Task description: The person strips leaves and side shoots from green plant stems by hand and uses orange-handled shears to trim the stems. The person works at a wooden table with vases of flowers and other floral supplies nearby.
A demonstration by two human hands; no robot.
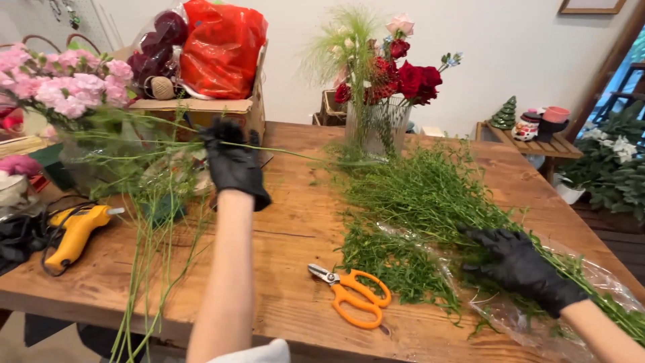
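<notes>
My left hand (233,161), in a black glove, is closed around a bundle of long thin green stems (144,222) that droop over the table's front edge at the left. My right hand (521,263), also in a black glove, rests with spread fingers on a heap of fine green foliage (416,202) lying on clear plastic wrap (591,282) at the right. Orange-handled floral scissors (353,294) lie on the wooden table (289,228) between my arms.
A glass vase (375,128) of red and pink flowers stands at the back centre. Pink flowers (60,84) fill the left. A cardboard box (215,107) holds red bags. A yellow glue gun (74,232) lies at the left edge. A side shelf (537,138) stands right.
</notes>
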